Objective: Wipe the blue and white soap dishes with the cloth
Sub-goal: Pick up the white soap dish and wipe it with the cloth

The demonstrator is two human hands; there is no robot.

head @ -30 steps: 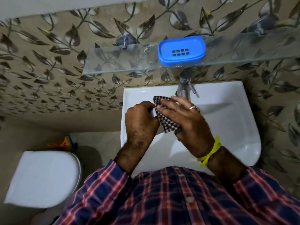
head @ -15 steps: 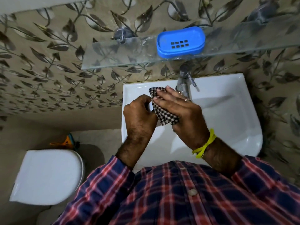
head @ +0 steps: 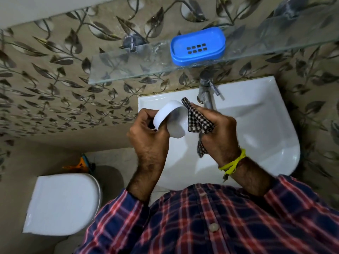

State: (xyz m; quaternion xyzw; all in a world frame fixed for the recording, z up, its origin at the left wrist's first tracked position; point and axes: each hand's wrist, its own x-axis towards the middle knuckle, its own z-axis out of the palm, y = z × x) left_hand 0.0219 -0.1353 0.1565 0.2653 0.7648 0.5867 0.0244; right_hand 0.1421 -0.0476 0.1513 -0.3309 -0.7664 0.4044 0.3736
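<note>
Over the washbasin, my left hand point(head: 146, 136) grips the white soap dish point(head: 170, 120), tilted so its underside faces the camera. My right hand point(head: 218, 136) holds the black-and-white checked cloth point(head: 198, 120) bunched against the dish's right side, with a tail of cloth hanging below my palm. The blue soap dish point(head: 198, 46), with a grid of drain slots in its middle, sits on the glass shelf point(head: 128, 68) above the basin.
A white washbasin point(head: 266, 125) lies under my hands, with a metal tap point(head: 206, 94) just behind the cloth. A closed white toilet lid point(head: 62, 202) is at the lower left. Leaf-patterned tiles cover the wall.
The white dish, earlier hidden between my hands and the cloth, now shows with its underside turned out. My right hand has drawn the cloth to the dish's right side.
</note>
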